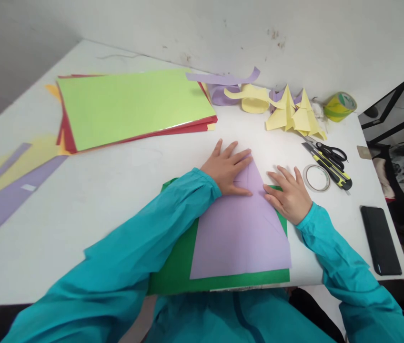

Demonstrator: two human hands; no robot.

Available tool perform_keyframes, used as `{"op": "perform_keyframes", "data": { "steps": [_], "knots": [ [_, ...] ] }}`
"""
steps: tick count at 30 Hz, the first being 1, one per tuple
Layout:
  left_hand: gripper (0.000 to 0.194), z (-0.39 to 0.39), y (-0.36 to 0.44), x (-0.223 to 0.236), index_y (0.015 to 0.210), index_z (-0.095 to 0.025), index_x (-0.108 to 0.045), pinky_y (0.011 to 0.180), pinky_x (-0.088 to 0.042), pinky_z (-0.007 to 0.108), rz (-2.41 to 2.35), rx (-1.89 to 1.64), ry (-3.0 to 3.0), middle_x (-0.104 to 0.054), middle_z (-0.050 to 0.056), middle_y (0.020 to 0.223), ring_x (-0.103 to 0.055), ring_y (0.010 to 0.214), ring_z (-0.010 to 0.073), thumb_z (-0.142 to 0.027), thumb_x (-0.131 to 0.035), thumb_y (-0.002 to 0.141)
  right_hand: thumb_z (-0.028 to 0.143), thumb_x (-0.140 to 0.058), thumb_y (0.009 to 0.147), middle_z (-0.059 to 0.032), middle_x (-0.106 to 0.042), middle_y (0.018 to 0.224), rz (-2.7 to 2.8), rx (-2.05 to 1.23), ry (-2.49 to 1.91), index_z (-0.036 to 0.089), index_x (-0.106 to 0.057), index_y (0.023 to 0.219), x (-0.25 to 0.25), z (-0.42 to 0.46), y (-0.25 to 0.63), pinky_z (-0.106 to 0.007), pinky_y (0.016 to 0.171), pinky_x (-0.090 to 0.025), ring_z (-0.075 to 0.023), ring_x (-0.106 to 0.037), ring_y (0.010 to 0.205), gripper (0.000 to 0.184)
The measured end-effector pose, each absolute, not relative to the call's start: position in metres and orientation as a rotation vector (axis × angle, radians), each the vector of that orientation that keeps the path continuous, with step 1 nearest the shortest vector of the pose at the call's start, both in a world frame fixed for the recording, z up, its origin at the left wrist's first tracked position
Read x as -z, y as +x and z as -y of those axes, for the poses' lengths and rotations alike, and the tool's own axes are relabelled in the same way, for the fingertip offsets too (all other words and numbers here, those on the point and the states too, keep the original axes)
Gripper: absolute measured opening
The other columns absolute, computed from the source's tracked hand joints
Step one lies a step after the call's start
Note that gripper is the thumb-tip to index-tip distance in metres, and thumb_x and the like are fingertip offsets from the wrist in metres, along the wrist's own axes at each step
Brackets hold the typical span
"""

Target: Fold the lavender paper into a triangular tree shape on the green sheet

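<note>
We judge the step in hand to be smoothing the folded purple sheet [241,233], which lies on the dark-green sheet [173,262] at the near edge of the desk [116,200], its narrow tip pointing away from us. Our left hand [227,169] rests flat near that tip, its fingers spread and grasping nothing. Our right hand [288,196] is at the sheet's right edge, fingers loosely bent and released (whether they press on the paper, we cannot tell). The next move, we think, calls for a steady left palm and light pressure along the creases.

Just beside the right hand sits a clear tape roll [307,179], with the cutter knife [325,165] and black scissors [335,151] close behind, so we have tight room there. Farther back stand yellow folded shapes [285,114]; a stack topped with light-green paper [134,107] lies to the left.
</note>
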State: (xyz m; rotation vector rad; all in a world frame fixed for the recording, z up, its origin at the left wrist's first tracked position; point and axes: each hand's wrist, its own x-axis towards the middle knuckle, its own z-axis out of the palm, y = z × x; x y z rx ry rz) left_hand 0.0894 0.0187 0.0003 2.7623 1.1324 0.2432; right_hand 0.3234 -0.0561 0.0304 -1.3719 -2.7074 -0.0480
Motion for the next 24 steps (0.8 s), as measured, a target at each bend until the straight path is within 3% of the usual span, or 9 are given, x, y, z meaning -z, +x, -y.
{"op": "perform_keyframes", "data": {
  "steps": [8, 13, 24],
  "knots": [
    [0.1, -0.019, 0.09, -0.002, 0.145, -0.016, -0.034, 0.11, 0.001, 0.063, -1.133, -0.217, 2.759, -0.032, 0.013, 0.151, -0.017, 0.139, 0.0441, -0.078, -0.054, 0.068, 0.03, -0.047, 0.093, -0.0054, -0.062, 0.123, 2.673, -0.026, -1.209, 0.027, -0.075, 0.087, -0.03, 0.068, 0.335, -0.056, 0.113, -0.017, -0.0264, -0.043, 0.129, 0.029],
    [0.101, -0.019, 0.09, -0.002, 0.145, -0.017, -0.033, 0.11, 0.001, 0.064, -1.132, -0.21, 2.757, -0.032, 0.013, 0.15, -0.017, 0.139, 0.0433, -0.078, -0.055, 0.068, 0.025, -0.045, 0.092, -0.0032, -0.066, 0.117, 2.687, -0.135, -1.154, 0.026, -0.074, 0.067, -0.03, 0.072, 0.339, -0.049, 0.114, -0.02, -0.0223, -0.047, 0.124, 0.038],
    [0.102, -0.02, 0.089, -0.002, 0.145, -0.017, -0.032, 0.11, 0.003, 0.063, -1.128, -0.187, 2.749, -0.031, 0.012, 0.151, -0.017, 0.139, 0.0416, -0.079, -0.054, 0.067, 0.023, -0.046, 0.09, -0.003, -0.065, 0.121, 2.777, -0.291, -1.013, 0.023, -0.071, 0.061, -0.037, 0.073, 0.348, -0.051, 0.108, -0.031, -0.0241, -0.048, 0.124, 0.039]
  ]
}}
